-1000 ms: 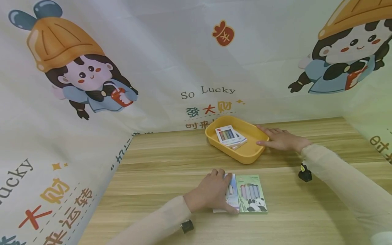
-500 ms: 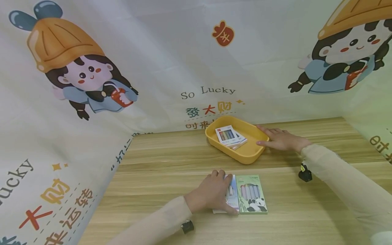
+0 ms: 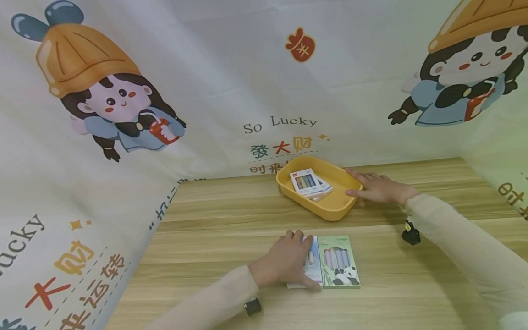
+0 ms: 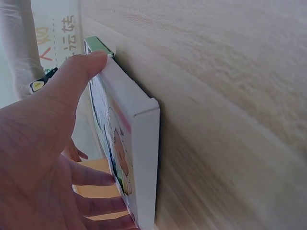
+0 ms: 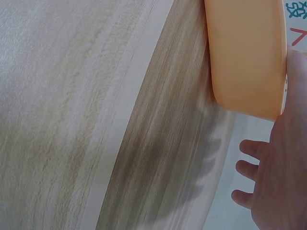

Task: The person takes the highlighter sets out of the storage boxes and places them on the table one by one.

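Observation:
My left hand (image 3: 284, 261) spans a flat blue-and-white pen box (image 4: 146, 158) lying on the table, with the thumb at its near edge and the fingers reaching over its face to the other side. The hand hides much of it in the head view. Against its right side lies a green pen box (image 3: 340, 262) with a panda and several pastel pens pictured on it. Farther back, my right hand (image 3: 381, 188) holds the right end of a yellow tray (image 3: 330, 213), thumb over the rim. Its other fingers extend past the tray's end in the right wrist view.
Inside the tray, a small white box (image 3: 306, 182) with coloured sticks on its front overlaps another white box (image 3: 326, 186). The tray stands close to a printed cloth backdrop (image 3: 214, 114) behind the wooden table (image 3: 206, 220). Another cloth side (image 3: 62, 220) borders the left.
The left hand's fingers have shifted very slightly toward the near side over the blue-and-white pen box. The right hand, tray and green pen box stay where they were.

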`<move>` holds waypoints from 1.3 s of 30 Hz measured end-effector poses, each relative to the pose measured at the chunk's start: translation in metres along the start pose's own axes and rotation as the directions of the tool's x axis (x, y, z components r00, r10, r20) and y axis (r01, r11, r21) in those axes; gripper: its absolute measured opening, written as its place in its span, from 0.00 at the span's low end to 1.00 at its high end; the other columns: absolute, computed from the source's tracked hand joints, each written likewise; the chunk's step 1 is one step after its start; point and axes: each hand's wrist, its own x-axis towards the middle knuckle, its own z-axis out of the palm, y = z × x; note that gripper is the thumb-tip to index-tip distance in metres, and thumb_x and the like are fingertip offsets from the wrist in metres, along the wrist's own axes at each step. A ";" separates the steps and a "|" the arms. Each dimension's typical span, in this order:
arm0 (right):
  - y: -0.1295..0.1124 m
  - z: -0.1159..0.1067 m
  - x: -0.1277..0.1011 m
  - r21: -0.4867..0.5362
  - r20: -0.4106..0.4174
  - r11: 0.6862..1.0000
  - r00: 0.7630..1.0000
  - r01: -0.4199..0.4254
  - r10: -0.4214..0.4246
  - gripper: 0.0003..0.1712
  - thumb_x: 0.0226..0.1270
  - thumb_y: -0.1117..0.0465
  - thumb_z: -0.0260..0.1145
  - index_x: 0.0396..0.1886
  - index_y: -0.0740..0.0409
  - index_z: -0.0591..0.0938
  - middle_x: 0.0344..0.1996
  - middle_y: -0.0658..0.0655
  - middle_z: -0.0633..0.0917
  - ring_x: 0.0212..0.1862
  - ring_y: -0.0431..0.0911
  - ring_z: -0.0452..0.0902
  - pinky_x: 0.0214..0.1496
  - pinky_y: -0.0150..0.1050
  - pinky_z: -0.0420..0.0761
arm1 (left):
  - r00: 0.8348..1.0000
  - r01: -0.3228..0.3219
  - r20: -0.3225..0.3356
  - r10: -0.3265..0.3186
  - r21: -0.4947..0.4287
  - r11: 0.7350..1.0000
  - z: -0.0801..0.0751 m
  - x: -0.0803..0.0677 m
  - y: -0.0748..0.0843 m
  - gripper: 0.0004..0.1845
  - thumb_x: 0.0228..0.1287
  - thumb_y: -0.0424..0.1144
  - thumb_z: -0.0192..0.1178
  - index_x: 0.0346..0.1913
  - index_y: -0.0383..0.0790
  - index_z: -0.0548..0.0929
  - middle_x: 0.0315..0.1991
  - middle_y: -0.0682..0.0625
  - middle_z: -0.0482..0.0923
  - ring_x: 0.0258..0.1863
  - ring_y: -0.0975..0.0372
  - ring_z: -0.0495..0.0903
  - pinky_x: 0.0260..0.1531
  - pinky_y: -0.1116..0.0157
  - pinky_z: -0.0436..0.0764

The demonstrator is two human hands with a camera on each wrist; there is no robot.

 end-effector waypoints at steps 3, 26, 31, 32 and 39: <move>-0.001 0.000 -0.001 -0.001 0.000 1.000 1.000 0.003 -0.003 0.50 0.71 0.27 0.42 0.81 0.44 0.37 0.77 0.70 0.55 0.75 0.74 0.48 0.72 0.77 0.45 | 1.000 -0.002 -0.001 0.002 0.003 1.000 0.001 -0.001 0.000 0.62 0.39 0.81 0.62 0.72 0.41 0.66 0.61 0.43 0.74 0.57 0.53 0.74 0.58 0.58 0.79; -0.003 -0.002 -0.003 0.009 0.000 1.000 1.000 -0.003 0.003 0.50 0.71 0.28 0.42 0.81 0.45 0.38 0.77 0.71 0.54 0.75 0.74 0.48 0.73 0.76 0.45 | 1.000 0.010 0.007 -0.010 -0.021 1.000 0.005 -0.002 0.001 0.62 0.42 0.80 0.62 0.75 0.43 0.62 0.65 0.42 0.71 0.63 0.51 0.72 0.64 0.54 0.76; -0.003 -0.002 -0.003 0.009 0.002 1.000 1.000 -0.002 0.001 0.50 0.72 0.28 0.42 0.81 0.45 0.38 0.77 0.71 0.55 0.75 0.74 0.48 0.73 0.76 0.45 | 1.000 0.027 0.012 -0.026 -0.045 0.999 0.001 -0.001 -0.001 0.63 0.42 0.81 0.61 0.75 0.42 0.61 0.68 0.41 0.69 0.66 0.49 0.70 0.66 0.52 0.74; -0.003 -0.002 -0.003 0.010 0.002 1.000 1.000 -0.002 0.002 0.50 0.72 0.28 0.42 0.81 0.45 0.38 0.77 0.71 0.55 0.75 0.74 0.48 0.73 0.76 0.45 | 0.999 0.030 0.011 -0.030 -0.052 0.998 -0.001 -0.001 -0.002 0.63 0.42 0.81 0.61 0.75 0.42 0.61 0.69 0.41 0.68 0.67 0.48 0.70 0.67 0.52 0.74; -0.003 -0.002 -0.002 0.005 0.003 1.000 1.000 -0.001 0.001 0.50 0.71 0.28 0.42 0.81 0.45 0.38 0.77 0.70 0.54 0.75 0.74 0.48 0.73 0.77 0.45 | 0.998 0.063 -0.005 -0.064 -0.082 0.995 -0.029 0.009 -0.015 0.60 0.46 0.79 0.60 0.75 0.42 0.61 0.72 0.41 0.66 0.71 0.45 0.66 0.70 0.49 0.70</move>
